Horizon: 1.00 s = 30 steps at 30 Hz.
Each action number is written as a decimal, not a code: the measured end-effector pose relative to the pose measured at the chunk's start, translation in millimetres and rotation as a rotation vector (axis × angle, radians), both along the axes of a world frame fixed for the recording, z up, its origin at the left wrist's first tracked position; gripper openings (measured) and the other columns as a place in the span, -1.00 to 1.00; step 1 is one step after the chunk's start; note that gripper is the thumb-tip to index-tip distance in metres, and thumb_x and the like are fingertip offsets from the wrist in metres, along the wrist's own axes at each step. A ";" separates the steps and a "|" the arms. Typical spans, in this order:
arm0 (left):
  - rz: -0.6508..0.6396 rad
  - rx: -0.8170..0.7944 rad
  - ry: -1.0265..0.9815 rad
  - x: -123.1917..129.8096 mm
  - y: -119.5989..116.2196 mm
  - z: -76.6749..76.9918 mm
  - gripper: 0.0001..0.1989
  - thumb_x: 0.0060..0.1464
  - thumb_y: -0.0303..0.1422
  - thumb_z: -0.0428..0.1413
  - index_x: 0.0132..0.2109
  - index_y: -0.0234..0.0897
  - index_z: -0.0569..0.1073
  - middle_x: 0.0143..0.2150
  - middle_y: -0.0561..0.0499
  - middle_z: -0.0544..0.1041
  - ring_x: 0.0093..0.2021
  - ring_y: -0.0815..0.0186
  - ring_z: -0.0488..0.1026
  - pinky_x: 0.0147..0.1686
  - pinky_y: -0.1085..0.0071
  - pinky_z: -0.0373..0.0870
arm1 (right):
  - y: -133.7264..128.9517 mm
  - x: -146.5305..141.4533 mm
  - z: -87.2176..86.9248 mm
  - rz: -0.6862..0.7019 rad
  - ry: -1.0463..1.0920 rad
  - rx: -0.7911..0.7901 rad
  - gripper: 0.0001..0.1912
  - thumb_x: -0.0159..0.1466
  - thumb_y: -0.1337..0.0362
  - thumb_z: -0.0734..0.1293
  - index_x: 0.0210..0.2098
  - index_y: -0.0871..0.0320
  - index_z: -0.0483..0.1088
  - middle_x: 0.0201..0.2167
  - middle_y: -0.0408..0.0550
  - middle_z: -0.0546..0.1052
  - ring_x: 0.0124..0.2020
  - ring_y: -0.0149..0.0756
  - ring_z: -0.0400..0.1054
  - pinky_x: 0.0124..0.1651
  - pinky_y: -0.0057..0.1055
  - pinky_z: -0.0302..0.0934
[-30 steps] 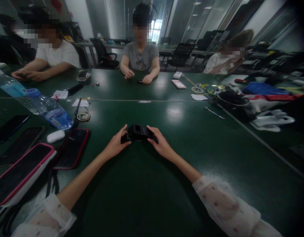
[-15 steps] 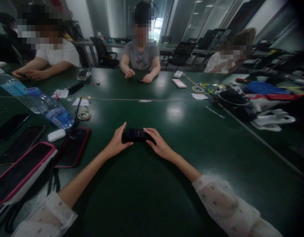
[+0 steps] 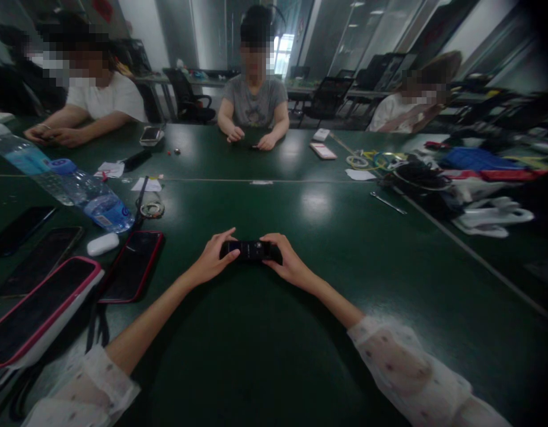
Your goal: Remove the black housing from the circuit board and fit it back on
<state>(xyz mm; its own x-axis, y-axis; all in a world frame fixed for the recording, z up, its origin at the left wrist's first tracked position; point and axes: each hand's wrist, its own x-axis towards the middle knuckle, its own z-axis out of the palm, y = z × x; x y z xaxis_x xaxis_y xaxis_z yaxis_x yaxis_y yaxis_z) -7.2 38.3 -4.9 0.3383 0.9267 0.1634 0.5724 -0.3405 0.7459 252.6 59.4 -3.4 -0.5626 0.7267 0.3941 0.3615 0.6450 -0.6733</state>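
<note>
A slim black handheld device [image 3: 251,250] with small light marks on its dark face lies crosswise between my two hands, low over the green table [image 3: 265,344] or resting on it; I cannot tell which. My left hand [image 3: 212,258] grips its left end, thumb over the front and fingers along the far edge. At the other end, my right hand [image 3: 286,258] holds it the same way, with the fingers curled over the top and the thumb below. The device's underside is hidden.
Left of my arm lie a red-edged phone [image 3: 134,267], a white earbud case [image 3: 102,244], a pink-rimmed device [image 3: 42,311] and water bottles [image 3: 100,201]. A wrench [image 3: 387,203] and a cable pile [image 3: 423,178] lie to the right. People sit across the table.
My left hand has moved right and closed on the device's left end; before, it was spread beside it. The device has shifted slightly toward me, with my right hand still on it.
</note>
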 end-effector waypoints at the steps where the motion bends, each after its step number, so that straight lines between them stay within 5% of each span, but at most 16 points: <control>1: 0.009 -0.011 0.010 -0.1 -0.1 -0.1 -0.39 0.24 -0.03 -0.06 0.32 -0.18 0.06 0.08 -0.15 0.37 0.17 0.08 0.22 0.17 0.01 0.12 | -0.6 -0.1 0.9 0.000 -0.002 -0.005 -0.51 0.21 0.33 0.34 0.10 0.00 0.18 0.04 0.01 0.32 0.11 -0.11 0.22 0.18 0.01 0.15; 7: 0.056 -0.098 0.031 -0.3 -2.7 0.4 -0.42 0.21 0.02 -0.05 0.29 -0.06 0.14 0.07 -0.13 0.33 0.10 0.06 0.27 0.08 0.00 0.23 | -2.9 0.9 2.4 -0.007 0.027 -0.202 -0.42 0.23 0.12 0.34 0.19 -0.03 0.12 0.11 0.03 0.29 0.13 -0.10 0.22 0.19 -0.01 0.16; 14: 0.049 -0.136 0.024 -0.6 -3.3 3.8 -0.42 0.19 0.02 -0.03 0.29 -0.03 0.15 0.13 -0.12 0.30 0.12 0.04 0.25 0.07 0.00 0.24 | 2.6 4.0 2.8 0.011 0.057 -0.364 -0.42 0.19 0.08 0.37 0.16 -0.06 0.20 0.12 -0.02 0.31 0.12 -0.13 0.26 0.18 -0.02 0.17; 30: 0.011 -0.128 0.025 1.3 -5.9 8.8 -0.43 0.15 0.01 0.03 0.24 -0.03 0.20 0.17 -0.11 0.29 0.13 0.04 0.26 0.08 0.01 0.24 | 7.3 6.0 6.3 0.040 0.077 -0.432 -0.50 0.13 0.15 0.44 0.04 0.00 0.31 0.00 -0.07 0.41 0.06 -0.19 0.30 0.15 -0.09 0.17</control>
<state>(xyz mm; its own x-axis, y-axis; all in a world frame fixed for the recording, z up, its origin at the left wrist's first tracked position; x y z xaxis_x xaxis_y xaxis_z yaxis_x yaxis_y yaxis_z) -5.9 32.4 3.8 0.3304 0.9432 0.0350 0.5948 -0.2368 0.7682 258.6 66.7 2.9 -0.5748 0.8120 0.1010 0.2799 0.3110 -0.9083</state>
